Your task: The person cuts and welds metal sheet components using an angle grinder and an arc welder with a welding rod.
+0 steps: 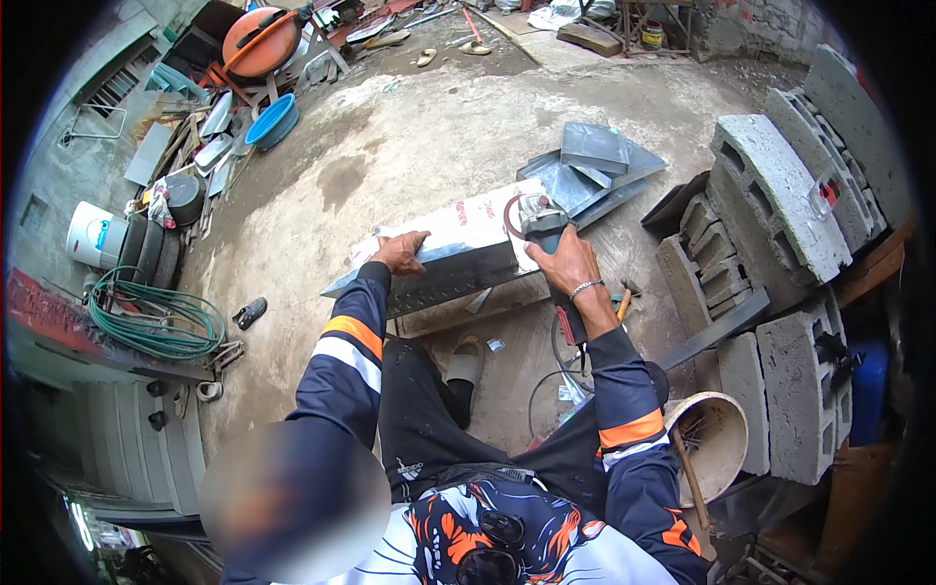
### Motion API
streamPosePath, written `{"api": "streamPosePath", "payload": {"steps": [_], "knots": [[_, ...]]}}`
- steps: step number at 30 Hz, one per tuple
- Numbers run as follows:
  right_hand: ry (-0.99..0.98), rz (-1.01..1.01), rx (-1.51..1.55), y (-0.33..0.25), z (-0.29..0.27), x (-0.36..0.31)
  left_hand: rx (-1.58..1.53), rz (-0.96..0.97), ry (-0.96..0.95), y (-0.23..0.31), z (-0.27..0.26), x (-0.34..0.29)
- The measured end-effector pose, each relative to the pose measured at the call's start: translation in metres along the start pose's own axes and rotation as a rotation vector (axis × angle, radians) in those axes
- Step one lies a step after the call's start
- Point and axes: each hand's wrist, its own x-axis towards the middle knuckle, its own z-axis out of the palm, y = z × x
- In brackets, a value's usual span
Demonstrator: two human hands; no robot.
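My right hand (568,261) is wrapped round the body of an angle grinder (542,216). The grinder's round reddish-brown rim shows at the right end of a long sheet-metal box (466,222); whether it touches is unclear. This box has a pale, marked top and a dark shiny near side, and it lies across in front of my knees. Farther left, my left hand (400,253) grips its top near edge, fingers bent. Beyond the grinder, several bent grey metal sheets (595,149) lie on the ground. A dark cord trails from the grinder's rear.
Hollow concrete blocks (780,205) are stacked at the right, with a hammer (626,298) nearby. A pale bucket (720,444) tilts beside my right arm. At left are a coiled green hose (161,317), a blue basin (272,122) and an orange mixer drum (261,42).
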Motion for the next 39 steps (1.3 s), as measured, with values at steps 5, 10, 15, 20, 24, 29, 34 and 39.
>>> {"api": "streamPosePath", "payload": {"steps": [5, 10, 15, 20, 24, 29, 34, 39], "knots": [[-0.040, -0.010, -0.023, -0.010, 0.000, -0.009, 0.011, 0.029, 0.017, 0.003, 0.004, 0.001], [-0.053, -0.007, -0.032, -0.011, 0.006, -0.015, -0.016, 0.044, 0.009, -0.002, 0.007, 0.004], [-0.114, 0.021, 0.065, 0.003, 0.002, -0.047, -0.011, 0.040, 0.044, -0.015, 0.006, 0.009], [-0.178, 0.125, 0.136, 0.037, 0.000, -0.050, 0.014, 0.055, 0.017, -0.007, 0.003, 0.011], [-0.063, 0.114, 0.207, 0.037, 0.002, -0.048, 0.018, 0.042, 0.018, -0.006, 0.005, 0.009], [-0.154, 0.190, 0.228, 0.018, -0.011, -0.042, 0.017, 0.029, 0.020, -0.008, 0.006, 0.007], [-0.199, 0.163, 0.249, 0.003, -0.005, -0.036, 0.015, 0.026, 0.023, -0.009, 0.007, 0.005], [-0.098, 0.113, 0.225, 0.008, 0.006, -0.025, -0.006, 0.029, -0.015, -0.003, 0.005, 0.005]]}}
